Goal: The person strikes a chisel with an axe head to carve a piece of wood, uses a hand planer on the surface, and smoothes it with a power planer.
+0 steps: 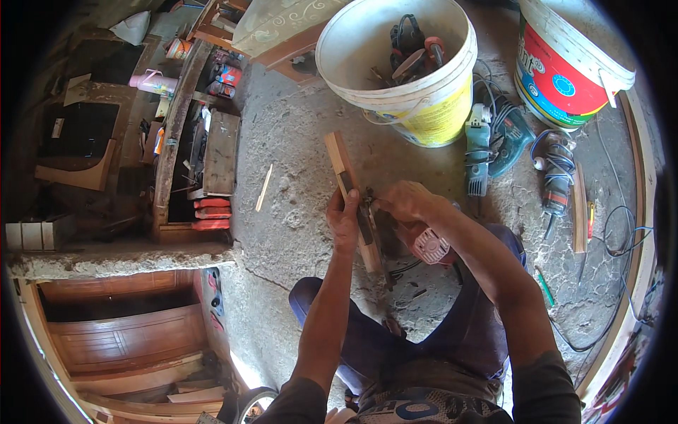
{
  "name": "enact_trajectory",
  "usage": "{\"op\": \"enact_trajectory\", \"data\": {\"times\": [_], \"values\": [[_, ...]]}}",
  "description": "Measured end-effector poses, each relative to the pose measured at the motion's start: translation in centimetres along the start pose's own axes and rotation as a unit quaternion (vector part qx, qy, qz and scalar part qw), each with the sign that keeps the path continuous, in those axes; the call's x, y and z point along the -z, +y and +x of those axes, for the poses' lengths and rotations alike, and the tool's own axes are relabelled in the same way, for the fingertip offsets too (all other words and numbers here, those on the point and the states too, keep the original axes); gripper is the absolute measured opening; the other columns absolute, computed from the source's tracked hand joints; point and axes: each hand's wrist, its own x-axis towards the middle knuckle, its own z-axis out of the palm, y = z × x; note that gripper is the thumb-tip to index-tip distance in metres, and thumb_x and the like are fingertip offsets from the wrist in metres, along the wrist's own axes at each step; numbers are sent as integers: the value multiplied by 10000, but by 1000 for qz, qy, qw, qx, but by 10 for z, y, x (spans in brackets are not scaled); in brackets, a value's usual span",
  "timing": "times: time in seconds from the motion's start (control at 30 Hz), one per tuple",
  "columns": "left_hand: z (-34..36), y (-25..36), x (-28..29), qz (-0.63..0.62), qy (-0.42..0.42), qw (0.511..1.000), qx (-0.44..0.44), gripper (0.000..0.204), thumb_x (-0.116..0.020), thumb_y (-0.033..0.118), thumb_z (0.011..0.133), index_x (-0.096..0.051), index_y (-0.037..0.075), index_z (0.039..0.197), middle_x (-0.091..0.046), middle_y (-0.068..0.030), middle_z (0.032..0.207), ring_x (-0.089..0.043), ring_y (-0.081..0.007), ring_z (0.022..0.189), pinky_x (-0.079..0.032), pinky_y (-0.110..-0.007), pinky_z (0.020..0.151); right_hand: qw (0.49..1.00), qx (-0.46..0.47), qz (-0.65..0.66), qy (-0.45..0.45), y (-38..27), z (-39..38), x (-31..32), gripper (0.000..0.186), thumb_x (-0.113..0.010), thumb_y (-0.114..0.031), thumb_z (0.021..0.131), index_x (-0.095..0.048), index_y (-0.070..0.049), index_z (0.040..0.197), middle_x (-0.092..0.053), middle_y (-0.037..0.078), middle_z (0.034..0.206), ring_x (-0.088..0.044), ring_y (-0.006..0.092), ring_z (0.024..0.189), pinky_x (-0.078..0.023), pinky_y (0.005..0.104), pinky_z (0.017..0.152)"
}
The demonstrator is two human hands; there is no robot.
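Observation:
My left hand (342,218) is closed round a narrow wooden piece (337,152), its thumb lying along the dark middle section. The wood is tilted, its top end leaning left and its lower end near my knees. A small dark metal part (367,205) shows along its right side. My right hand (408,202) is beside that part with its fingers bent and pinched together; what they hold is hidden. Just below my right hand, on the floor, lies a red power tool (429,246), partly covered by my right forearm.
A white-and-yellow bucket (431,113) holding tools stands ahead, with a red-labelled bucket (561,78) to its right. Corded power tools (478,148) and a grey-and-red one (558,177) lie on the right. A wood sliver (264,187) and a cluttered shelf (173,141) are left.

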Motion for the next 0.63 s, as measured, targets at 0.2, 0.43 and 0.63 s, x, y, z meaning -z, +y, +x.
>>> {"op": "enact_trajectory", "data": {"times": [0.2,0.43,0.63], "values": [[2,-4,3,-41,-7,999,12,340,-699,265,1000,-659,-4,1203,-667,5,986,-572,-69,851,-466,-245,751,999,29,0,31,7,4,-7,292,-573,-389,1015,-715,-162,1131,-726,197,1037,-681,424,1018,-539,524,868],[5,-12,7,-45,0,999,6,321,-717,266,990,-667,11,1178,-649,30,961,-552,-54,816,-448,-241,716,1000,19,-8,14,4,4,-5,306,-548,-394,1027,-695,-147,1134,-721,180,1116,-678,413,1064,-549,512,901],[6,-18,10,-43,-3,999,3,317,-722,271,986,-669,15,1166,-652,17,943,-556,-64,816,-447,-239,725,1000,13,-4,12,5,5,-6,292,-569,-384,1017,-692,-151,1145,-718,189,1112,-678,416,1070,-553,507,916]]}}
